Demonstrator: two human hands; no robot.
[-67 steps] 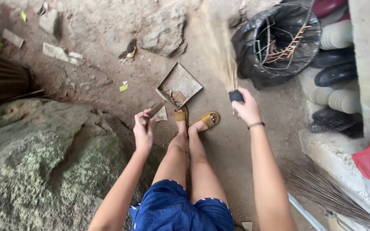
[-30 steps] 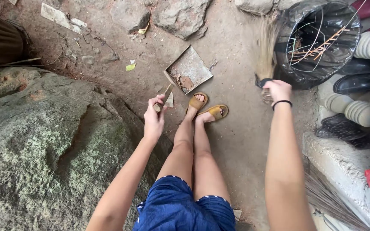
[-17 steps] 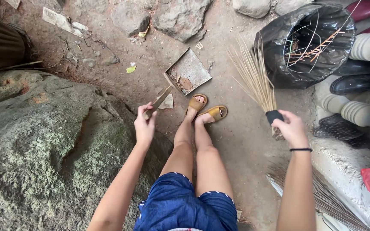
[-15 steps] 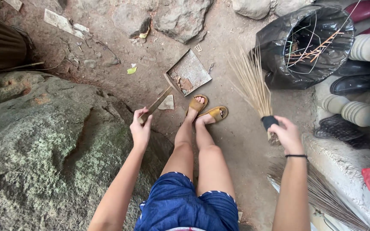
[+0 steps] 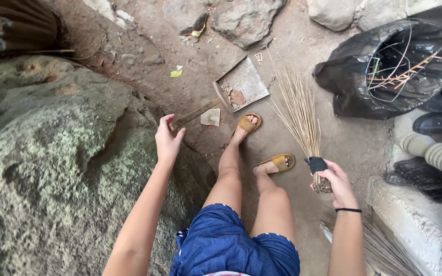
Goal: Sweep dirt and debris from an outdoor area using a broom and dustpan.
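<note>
My left hand (image 5: pixel 167 139) grips the end of the long wooden handle of a flat metal dustpan (image 5: pixel 244 84), which lies on the dirt ahead of my feet with bits of debris in it. My right hand (image 5: pixel 336 180) is closed around the bound base of a stick broom (image 5: pixel 299 115); its thin bristles fan up and away towards the dustpan. My legs stretch between both hands, feet in tan sandals (image 5: pixel 247 123).
A big mossy rock (image 5: pixel 52 174) fills the left. A black plastic bag (image 5: pixel 384 71) holding sticks sits at the upper right, by dark boots (image 5: pixel 441 122) and a concrete ledge (image 5: pixel 410 220). Stones (image 5: pixel 241 20) lie at the top. Another broom (image 5: pixel 384 250) lies at lower right.
My right hand has drawn the broom back from beside the black bag towards me, sweeping over the dirt. My left hand kept the dustpan handle and pulled back slightly.
</note>
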